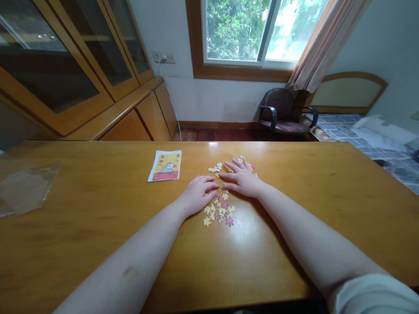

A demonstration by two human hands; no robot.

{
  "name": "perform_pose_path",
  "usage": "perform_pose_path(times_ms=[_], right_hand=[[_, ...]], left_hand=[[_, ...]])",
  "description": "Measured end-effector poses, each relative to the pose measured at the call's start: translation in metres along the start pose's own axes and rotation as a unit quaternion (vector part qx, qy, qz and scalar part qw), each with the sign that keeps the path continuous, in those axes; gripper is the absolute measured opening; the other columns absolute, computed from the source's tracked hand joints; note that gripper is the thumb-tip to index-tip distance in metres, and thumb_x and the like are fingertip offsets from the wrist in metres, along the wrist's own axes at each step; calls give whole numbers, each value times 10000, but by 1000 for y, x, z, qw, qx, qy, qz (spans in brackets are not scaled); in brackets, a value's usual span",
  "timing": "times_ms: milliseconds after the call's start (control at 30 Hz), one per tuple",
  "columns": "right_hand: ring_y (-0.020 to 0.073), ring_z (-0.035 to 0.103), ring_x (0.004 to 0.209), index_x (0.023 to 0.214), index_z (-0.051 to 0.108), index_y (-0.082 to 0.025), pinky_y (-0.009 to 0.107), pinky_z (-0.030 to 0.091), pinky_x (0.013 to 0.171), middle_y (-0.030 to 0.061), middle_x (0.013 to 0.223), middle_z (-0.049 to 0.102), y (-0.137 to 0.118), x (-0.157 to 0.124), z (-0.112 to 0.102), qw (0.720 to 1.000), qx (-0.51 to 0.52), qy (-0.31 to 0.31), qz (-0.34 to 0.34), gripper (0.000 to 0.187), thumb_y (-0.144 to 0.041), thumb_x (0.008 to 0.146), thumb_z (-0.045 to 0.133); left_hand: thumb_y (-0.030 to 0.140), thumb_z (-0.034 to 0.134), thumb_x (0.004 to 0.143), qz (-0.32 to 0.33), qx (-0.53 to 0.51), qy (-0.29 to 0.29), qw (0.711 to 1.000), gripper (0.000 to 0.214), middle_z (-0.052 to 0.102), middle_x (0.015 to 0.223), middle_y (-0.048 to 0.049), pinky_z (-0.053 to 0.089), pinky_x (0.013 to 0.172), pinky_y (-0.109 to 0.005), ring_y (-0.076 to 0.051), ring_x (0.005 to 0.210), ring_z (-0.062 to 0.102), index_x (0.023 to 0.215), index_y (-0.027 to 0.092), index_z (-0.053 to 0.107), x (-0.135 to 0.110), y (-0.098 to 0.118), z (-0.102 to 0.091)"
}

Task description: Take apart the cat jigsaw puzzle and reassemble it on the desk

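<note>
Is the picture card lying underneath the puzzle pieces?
No, the picture card lies on the table, apart from the puzzle pieces and to their left.

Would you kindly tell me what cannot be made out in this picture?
- Head view: the full count of small yellow and pink jigsaw pieces, as the left hand and right hand cover some.
- Head view: details printed on those pieces, too small.
- Head view: the feet of the dark maroon armchair, hidden by the brown wooden table.
</note>
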State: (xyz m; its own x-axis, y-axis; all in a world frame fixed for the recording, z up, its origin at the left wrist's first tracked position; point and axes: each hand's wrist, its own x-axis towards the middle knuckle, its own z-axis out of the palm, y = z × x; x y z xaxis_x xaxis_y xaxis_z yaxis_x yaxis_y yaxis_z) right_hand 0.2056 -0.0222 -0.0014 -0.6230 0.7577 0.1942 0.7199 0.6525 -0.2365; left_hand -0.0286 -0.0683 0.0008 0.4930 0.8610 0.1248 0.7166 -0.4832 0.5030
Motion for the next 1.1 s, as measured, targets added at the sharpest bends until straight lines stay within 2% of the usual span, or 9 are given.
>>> perform_pose_path(times_ms=[167,367,500,600,700,800,900,1100], right_hand=[[339,367,1361,1099,725,-346,675,142,1122,40,1361,575,6,0,1,999,42,9,-15,270,-461,894,592],[296,451,1293,1101,722,-302,633,190,1126,59,1270,636,9,1,1,996,70,51,-21,244,-367,909,586],[304,446,1298,960,762,-318,630,196,1120,30,1247,649,7,1,1,996,76,27,-45,166,-362,880,623],[291,459,1291,975,757,-317,598,230,1118,26,1266,638,7,1,1,993,91,12,-70,171,-357,880,621],[285,476,1273,1041,740,-295,577,265,1108,50,1256,643,7,1,0,994,94,18,-58,208,-335,893,600],[302,461,1283,1041,742,-297,598,251,1105,49,1255,641,6,1,-1,994,89,11,-55,209,-342,883,612],[306,458,1284,1037,743,-310,604,244,1106,40,1274,630,4,1,-1,992,96,-3,-80,206,-349,868,633],[306,499,1233,925,755,-252,616,248,1101,56,1156,685,8,2,2,994,93,38,-51,156,-273,865,613]], left_hand=[[336,535,894,-8,-2,-5,1000,288,607,1301,-85,350,1111,-497,-263,1229,518,1107,239,703,0,0,0],[342,533,892,-16,2,-8,1000,330,596,1327,-88,327,1132,-473,-256,1256,503,1161,215,674,0,-2,1],[362,537,890,-20,9,-20,1000,405,565,1368,-102,295,1148,-494,-268,1289,476,1253,203,621,0,-2,1],[370,540,891,-24,13,-28,999,429,551,1383,-109,281,1153,-502,-273,1300,466,1280,200,601,0,0,0],[373,542,892,-26,12,-28,999,441,550,1383,-111,280,1154,-499,-273,1302,462,1292,194,590,0,2,-1],[374,545,892,-21,10,-27,999,459,546,1385,-112,285,1151,-498,-272,1301,460,1311,188,572,-1,1,-1],[380,553,885,-17,11,-25,999,465,547,1383,-111,293,1144,-502,-278,1295,465,1312,196,568,-1,0,-1],[382,550,885,-13,10,-22,1000,480,550,1374,-100,304,1139,-487,-272,1290,464,1334,213,549,-1,-1,0]])
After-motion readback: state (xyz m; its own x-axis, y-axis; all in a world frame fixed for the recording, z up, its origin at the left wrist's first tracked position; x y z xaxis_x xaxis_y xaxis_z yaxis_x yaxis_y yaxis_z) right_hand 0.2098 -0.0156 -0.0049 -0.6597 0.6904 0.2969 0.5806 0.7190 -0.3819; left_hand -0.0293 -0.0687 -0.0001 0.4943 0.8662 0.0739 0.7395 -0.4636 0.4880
